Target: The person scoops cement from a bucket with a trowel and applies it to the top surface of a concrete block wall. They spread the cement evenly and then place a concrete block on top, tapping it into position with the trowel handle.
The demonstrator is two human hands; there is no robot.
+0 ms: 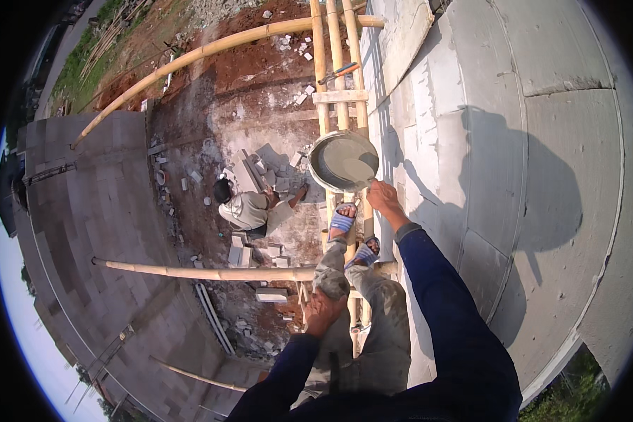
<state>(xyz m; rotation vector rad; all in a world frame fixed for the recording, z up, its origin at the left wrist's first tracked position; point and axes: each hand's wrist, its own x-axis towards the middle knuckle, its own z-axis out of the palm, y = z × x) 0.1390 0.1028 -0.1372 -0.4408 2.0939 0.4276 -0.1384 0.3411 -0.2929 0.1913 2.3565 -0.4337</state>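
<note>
A round bucket [321, 160] of wet grey mortar [355, 160] stands on the bamboo poles just beyond my feet. My right hand [386, 200] is closed at the bucket's near right rim. Whatever its fingers grip is too small and partly hidden to name. My left hand [323, 311] lies over my bent left knee [331, 281], fingers resting on the trouser cloth and holding nothing. Both my feet, in blue striped sandals [342, 221], are on the poles between my hands and the bucket.
Bamboo scaffold poles [335, 49] run ahead beside a grey block wall [485, 176] on my right. A plank [340, 97] crosses them, with an orange-and-blue tool [339, 72] beyond. Far below, a person [245, 209] crouches among pale blocks [246, 172]. Another bamboo pole [204, 271] juts left.
</note>
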